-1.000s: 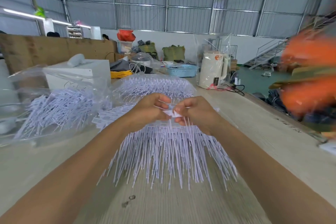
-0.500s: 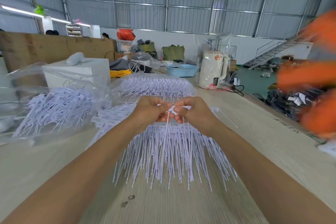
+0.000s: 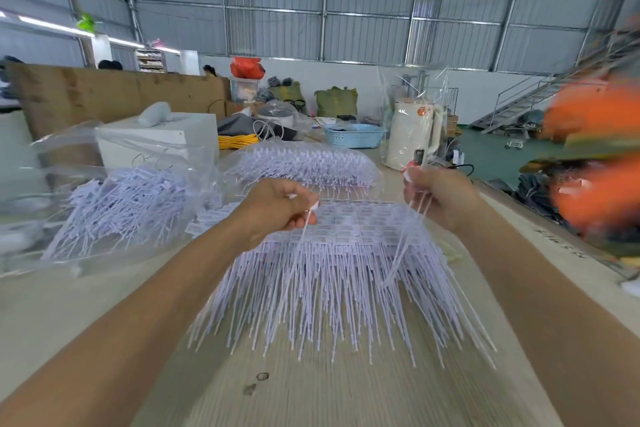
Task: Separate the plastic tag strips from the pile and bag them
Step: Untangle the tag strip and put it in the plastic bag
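Note:
A wide pile of white plastic tag strips (image 3: pixel 332 274) lies on the table in front of me, label ends away from me and thin tails fanned toward me. My left hand (image 3: pixel 277 210) hovers over the pile's left part and pinches one tag strip (image 3: pixel 306 225) by its head. My right hand (image 3: pixel 441 196) is raised at the pile's right edge and grips a few tag strips (image 3: pixel 403 246), their tails hanging down over the pile. A clear plastic bag (image 3: pixel 114 198) partly filled with tag strips lies at the left. A second filled bag (image 3: pixel 304 163) lies behind the pile.
A white electric kettle (image 3: pixel 412 132) wrapped in clear film stands at the back right beside a blue basket (image 3: pixel 353 135). A white box (image 3: pixel 162 139) stands behind the left bag. A blurred orange shape (image 3: pixel 595 163) is at the right, past the table's edge (image 3: pixel 540 236).
My hands were together over the pile's middle, pinching tags. They have pulled apart: the right moved up and right with a few strips, the left stayed left holding one.

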{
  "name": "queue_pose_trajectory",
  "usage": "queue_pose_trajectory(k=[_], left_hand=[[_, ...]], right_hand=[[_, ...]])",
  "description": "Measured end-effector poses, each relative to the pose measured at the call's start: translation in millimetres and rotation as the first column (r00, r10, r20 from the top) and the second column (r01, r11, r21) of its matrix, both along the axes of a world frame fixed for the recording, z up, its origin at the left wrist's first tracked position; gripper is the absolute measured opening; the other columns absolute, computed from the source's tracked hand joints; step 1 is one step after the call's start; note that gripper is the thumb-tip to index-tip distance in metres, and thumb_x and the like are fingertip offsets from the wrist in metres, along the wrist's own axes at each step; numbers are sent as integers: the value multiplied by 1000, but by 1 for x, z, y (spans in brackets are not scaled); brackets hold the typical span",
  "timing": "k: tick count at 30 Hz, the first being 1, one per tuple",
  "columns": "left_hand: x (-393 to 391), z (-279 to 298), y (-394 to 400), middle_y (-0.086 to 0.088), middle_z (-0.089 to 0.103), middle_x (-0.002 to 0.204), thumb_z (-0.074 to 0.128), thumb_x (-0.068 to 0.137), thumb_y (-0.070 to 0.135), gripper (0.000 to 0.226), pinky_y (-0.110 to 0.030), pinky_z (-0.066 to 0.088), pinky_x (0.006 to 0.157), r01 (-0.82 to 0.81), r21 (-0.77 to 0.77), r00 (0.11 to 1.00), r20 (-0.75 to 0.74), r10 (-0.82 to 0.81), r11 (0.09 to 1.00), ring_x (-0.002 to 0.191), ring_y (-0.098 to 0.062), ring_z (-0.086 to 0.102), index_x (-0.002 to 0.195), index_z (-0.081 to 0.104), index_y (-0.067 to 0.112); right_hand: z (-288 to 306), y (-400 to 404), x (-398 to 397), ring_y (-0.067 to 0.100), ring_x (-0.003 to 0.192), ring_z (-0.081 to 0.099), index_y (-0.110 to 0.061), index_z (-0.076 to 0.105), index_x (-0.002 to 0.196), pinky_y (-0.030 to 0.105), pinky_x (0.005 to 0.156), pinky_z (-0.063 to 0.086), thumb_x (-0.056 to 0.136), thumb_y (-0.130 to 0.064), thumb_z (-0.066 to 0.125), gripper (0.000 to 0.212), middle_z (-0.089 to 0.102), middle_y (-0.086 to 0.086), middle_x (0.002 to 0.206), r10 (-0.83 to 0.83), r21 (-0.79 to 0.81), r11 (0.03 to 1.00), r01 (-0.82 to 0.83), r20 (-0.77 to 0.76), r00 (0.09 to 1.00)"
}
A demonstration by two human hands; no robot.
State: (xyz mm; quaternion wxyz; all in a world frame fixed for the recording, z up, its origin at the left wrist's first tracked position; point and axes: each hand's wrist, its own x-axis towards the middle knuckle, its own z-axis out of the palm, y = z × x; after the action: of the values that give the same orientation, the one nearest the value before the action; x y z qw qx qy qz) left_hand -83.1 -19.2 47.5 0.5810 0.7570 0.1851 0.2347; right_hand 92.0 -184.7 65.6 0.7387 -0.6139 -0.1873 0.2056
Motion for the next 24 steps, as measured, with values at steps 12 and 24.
queue_pose_trajectory(k=[12,24], left_hand=[[20,2,-15,11,62,64,62,87,5,18,-4,37,41,-171,81,967,202,152,982,45,12,54,74,70,13],[3,-9,-35,-10,70,95,51,90,50,43,-36,55,79,148,-210,984,-64,-165,966,86,-28,69,107,61,12]], right_hand=[[-2,41,-71,25,71,71,-4,61,70,38,69,60,89,-3,59,19,71,11,79,412,-127,911,-393,233,881],[-13,58,-73,16,55,55,-8,59,74,30,58,50,93,-1,52,21,58,8,67,152,64,983,-172,239,959]])
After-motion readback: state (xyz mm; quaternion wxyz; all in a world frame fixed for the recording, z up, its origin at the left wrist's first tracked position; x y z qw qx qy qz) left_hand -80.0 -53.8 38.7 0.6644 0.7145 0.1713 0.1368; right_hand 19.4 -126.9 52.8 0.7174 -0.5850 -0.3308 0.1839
